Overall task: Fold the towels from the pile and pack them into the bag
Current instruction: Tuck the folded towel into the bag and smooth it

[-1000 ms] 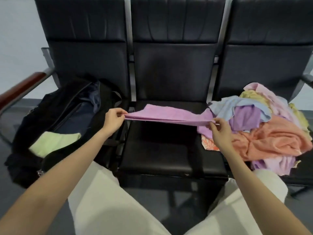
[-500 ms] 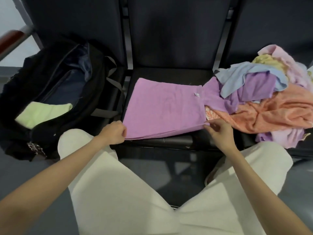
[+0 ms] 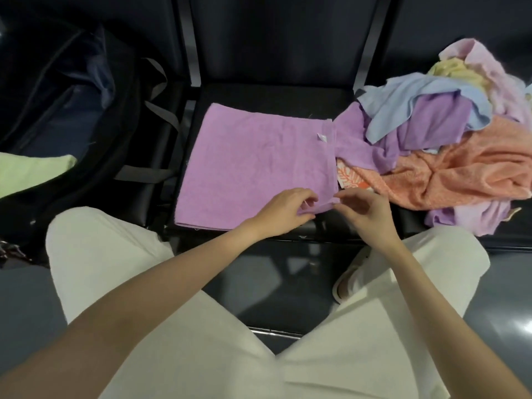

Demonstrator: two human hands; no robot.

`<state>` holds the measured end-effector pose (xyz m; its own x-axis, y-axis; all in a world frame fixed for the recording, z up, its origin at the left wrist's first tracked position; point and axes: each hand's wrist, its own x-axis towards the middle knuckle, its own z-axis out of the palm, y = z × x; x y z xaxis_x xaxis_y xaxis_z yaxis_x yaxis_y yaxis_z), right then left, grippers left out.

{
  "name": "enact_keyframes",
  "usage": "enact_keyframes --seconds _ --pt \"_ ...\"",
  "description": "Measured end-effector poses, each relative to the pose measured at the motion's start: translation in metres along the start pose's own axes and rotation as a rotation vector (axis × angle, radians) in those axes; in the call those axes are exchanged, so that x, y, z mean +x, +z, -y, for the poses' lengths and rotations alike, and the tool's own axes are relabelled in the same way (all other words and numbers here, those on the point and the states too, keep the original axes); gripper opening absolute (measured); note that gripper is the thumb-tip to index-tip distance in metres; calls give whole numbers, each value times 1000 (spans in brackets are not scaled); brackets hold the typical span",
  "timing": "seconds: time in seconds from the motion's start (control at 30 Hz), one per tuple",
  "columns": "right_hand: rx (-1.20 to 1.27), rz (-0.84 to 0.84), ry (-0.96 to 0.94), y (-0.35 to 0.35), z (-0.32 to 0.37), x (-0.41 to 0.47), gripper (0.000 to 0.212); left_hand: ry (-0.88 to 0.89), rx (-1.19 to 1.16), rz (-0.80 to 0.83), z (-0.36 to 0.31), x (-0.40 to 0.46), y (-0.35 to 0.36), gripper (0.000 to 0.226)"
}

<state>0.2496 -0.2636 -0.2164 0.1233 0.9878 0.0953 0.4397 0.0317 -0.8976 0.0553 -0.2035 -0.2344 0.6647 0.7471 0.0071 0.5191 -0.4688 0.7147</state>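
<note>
On the middle black seat [image 3: 259,93] of a padded bench, a lilac terry towel [image 3: 253,165] lay flat in a rough square, a small white tag [image 3: 408,137] near its 2 o'clock corner. At the towel's 5 o'clock corner, the left hand [image 3: 283,213] and right hand [image 3: 364,210] met, each pinching the soft hem between thumb and curled fingers. At 3 o'clock from the towel, touching its edge, the pile [image 3: 449,145] spread in crumpled folds: pale blue, purple, pink and yellow cloths over a nubbly orange one, with a leaf-printed piece [image 3: 349,180] peeking out beneath. At 9 o'clock, on the neighbouring seat, a black fabric bag [image 3: 72,116] gaped open, grey webbing straps [image 3: 161,110] trailing, a folded pale-green towel [image 3: 31,174] lying inside. The person's cream trousers [image 3: 178,326] filled the foreground.
</note>
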Motion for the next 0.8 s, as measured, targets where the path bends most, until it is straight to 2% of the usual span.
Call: enact_keyframes --seconds 0.13,0.23,0.3,0.37,0.43,0.6,0.8 --pt "65 -61 91 -4 -5 7 13 2 -63 -46 -5 15 14 20" --pt "122 -140 290 -5 -15 31 8 -30 -112 -67 -3 17 9 14" --pt "88 -124 449 -2 -25 56 19 -25 -146 -96 -4 16 3 10" --pt "1 -58 529 4 -32 84 29 -33 -173 -130 -4 14 -3 17" --pt "-70 -31 534 11 -36 114 31 -53 -251 -133 -3 13 -8 18" --pt "-315 -127 471 21 -45 183 27 -152 -490 -50 4 11 -15 12" --pt "-367 -169 505 31 -53 225 36 -248 -652 26 6 12 -16 18"
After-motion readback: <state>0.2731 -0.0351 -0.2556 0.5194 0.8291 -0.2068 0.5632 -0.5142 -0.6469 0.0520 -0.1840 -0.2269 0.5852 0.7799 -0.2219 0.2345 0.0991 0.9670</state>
